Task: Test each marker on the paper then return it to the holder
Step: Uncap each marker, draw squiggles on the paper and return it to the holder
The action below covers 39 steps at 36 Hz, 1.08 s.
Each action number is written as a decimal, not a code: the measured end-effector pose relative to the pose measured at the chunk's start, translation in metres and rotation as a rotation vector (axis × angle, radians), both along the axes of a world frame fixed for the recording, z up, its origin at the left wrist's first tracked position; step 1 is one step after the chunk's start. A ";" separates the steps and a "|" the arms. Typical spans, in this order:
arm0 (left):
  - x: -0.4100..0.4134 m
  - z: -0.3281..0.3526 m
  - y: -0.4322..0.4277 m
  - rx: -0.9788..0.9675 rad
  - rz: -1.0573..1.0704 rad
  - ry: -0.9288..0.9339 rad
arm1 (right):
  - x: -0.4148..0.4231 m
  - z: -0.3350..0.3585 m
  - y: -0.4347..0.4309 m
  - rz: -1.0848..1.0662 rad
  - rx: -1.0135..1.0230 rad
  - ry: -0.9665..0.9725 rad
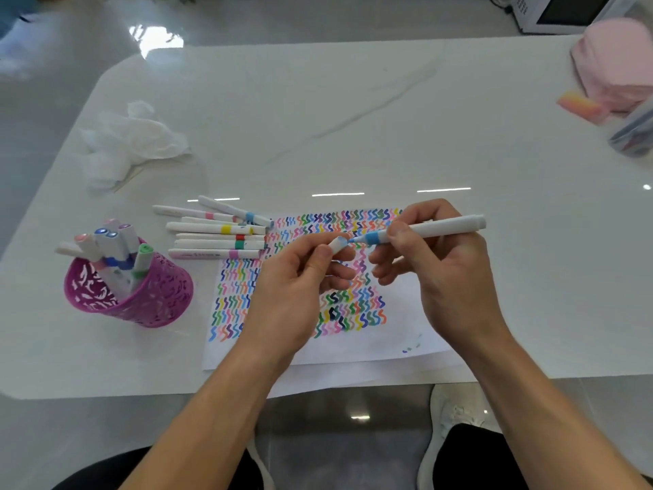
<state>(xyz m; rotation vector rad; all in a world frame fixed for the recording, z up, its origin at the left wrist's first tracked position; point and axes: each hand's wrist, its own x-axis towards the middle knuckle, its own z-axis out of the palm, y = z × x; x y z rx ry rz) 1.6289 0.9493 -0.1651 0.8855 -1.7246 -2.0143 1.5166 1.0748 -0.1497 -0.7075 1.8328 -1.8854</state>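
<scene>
A: What do the hands hold?

B: The right hand (434, 263), a little right of the centre of the frame, grips a white marker (424, 230) with a light blue band. Its fingers are curled round the barrel and the thumb is on top. The blue tip points to the left, and the back end points to the right.

A: And the other hand?

B: The left hand (300, 277), near the centre, pinches a small white cap (337, 245) between thumb and fingers. The open end of the cap faces the tip of the marker. The tip is just beside it; whether they touch, one cannot tell.

A: What is under the hands?

B: A white paper (388, 334) lies on the table (318, 118), at the near edge. It is covered with rows of small wavy strokes in many colours. Both hands are above it.

A: Where are the other markers?

B: Several loose markers (219, 235) lie side by side, left of the centre, at the upper left corner of the paper, and their right ends touch it. Farther left stands a purple holder (141, 295) with cut-out walls, and some capped markers (113, 249) lean in it.

A: Anything more?

B: A crumpled white tissue (130, 139) lies in the upper left of the frame. A pink soft thing (615, 61) lies in the upper right corner, blurred.
</scene>
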 end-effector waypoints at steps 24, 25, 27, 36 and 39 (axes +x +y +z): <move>0.006 -0.006 -0.009 -0.054 0.074 0.053 | 0.014 -0.008 -0.022 0.036 -0.024 -0.129; 0.006 -0.007 -0.009 -0.059 0.083 0.055 | 0.016 -0.009 -0.023 0.032 -0.035 -0.147; 0.005 -0.008 -0.009 -0.073 0.100 0.056 | 0.018 -0.009 -0.024 0.025 -0.050 -0.184; 0.004 -0.009 -0.007 -0.177 0.122 0.029 | 0.021 -0.016 -0.023 0.014 -0.081 -0.232; 0.004 -0.007 -0.008 -0.173 0.109 0.020 | 0.020 -0.018 -0.023 0.033 -0.077 -0.268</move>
